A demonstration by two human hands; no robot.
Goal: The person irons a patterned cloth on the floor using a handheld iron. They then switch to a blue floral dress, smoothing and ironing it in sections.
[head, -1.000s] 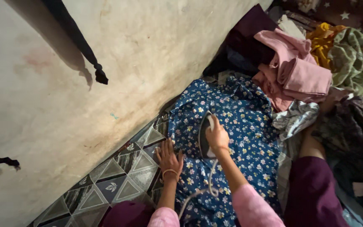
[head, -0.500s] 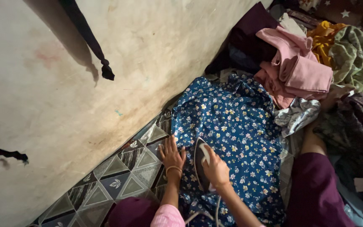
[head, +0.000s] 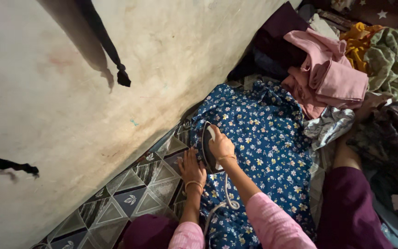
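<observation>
A blue garment with small white and yellow flowers point(head: 263, 138) lies spread flat on a patterned mat. My right hand point(head: 220, 145) grips the handle of a dark clothes iron point(head: 207, 150) that rests on the garment's left part. The iron's white cord point(head: 226, 198) curls back along my arm. Just beside the iron, my left hand point(head: 192, 168) lies flat with fingers spread on the garment's left edge. A bangle circles that wrist. Both sleeves are pink.
A stained pale wall point(head: 93, 69) runs along the left. The mat point(head: 134, 193) has grey triangle shapes. A pile of clothes with folded pink cloth point(head: 332, 74), yellow and green fabric lies at the upper right. My leg in dark purple point(head: 346, 203) is at right.
The iron slid back toward me half a second ago, then forward and left to the garment's left edge. My left hand stayed pressed on the cloth.
</observation>
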